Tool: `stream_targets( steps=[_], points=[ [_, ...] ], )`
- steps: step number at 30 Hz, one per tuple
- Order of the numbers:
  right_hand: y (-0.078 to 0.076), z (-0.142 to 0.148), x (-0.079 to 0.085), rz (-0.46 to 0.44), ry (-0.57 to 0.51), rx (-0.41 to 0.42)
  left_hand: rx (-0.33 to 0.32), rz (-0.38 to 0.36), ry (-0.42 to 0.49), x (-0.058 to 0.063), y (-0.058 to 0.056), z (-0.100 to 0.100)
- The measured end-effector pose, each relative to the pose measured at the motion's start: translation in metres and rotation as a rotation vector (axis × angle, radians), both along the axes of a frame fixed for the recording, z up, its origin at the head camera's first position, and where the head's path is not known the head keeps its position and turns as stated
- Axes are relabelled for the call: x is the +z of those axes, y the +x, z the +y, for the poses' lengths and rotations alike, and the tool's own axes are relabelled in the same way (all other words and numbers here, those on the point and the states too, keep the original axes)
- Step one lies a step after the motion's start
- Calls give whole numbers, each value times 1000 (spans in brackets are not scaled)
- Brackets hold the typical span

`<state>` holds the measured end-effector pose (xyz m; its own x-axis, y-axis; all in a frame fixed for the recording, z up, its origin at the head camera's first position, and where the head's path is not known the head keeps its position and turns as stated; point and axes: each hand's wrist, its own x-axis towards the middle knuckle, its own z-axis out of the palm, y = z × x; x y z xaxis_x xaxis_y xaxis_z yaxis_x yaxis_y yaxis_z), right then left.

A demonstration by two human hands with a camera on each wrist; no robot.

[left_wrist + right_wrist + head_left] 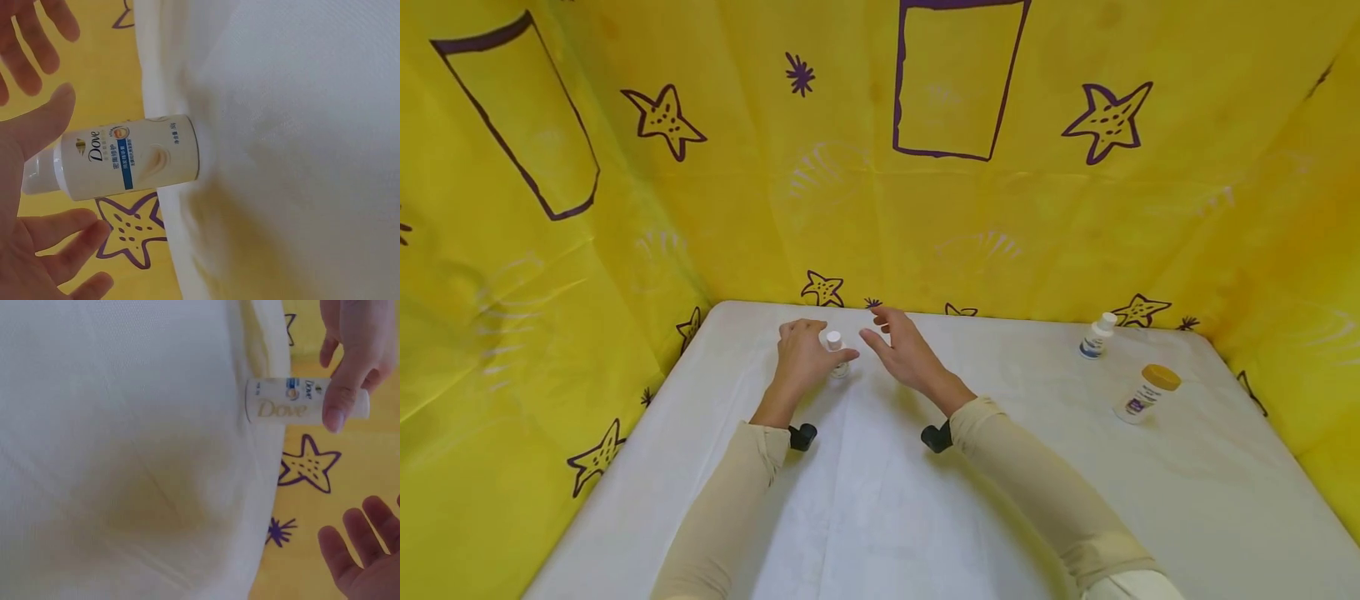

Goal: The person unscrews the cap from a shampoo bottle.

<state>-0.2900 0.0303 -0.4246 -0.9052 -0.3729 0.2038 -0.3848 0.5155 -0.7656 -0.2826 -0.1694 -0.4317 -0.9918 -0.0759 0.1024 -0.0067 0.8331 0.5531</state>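
Note:
A small white Dove bottle (134, 156) with a white cap stands upright near the far edge of the table, left of centre. My left hand (805, 354) is around its upper part in the head view. The left thumb (340, 403) passes in front of the bottle by the cap, seen in the right wrist view. In the left wrist view the spread fingers (75, 247) lie apart from the bottle. My right hand (908, 350) hovers to the bottle's right with bent, separated fingers and holds nothing.
On the right side of the white table (865, 517) stand a white bottle (1097, 337) with a blue label and a white container (1148, 396) with an orange-yellow lid. Yellow curtains (737, 225) with starfish drawings surround the table's back and sides.

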Motion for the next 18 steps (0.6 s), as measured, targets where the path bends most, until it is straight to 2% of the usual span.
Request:
stream_targets(
  steps=[7, 11, 18],
  points=[
    [-3, -15, -7, 24, 26, 15, -44, 19, 4, -6, -1, -4],
    [-2, -22, -10, 54, 38, 28, -49, 17, 15, -10, -1, -5],
    [-3, -28, -14, 95, 51, 48, -54, 11, 14, -11, 1, -6]
  ],
)
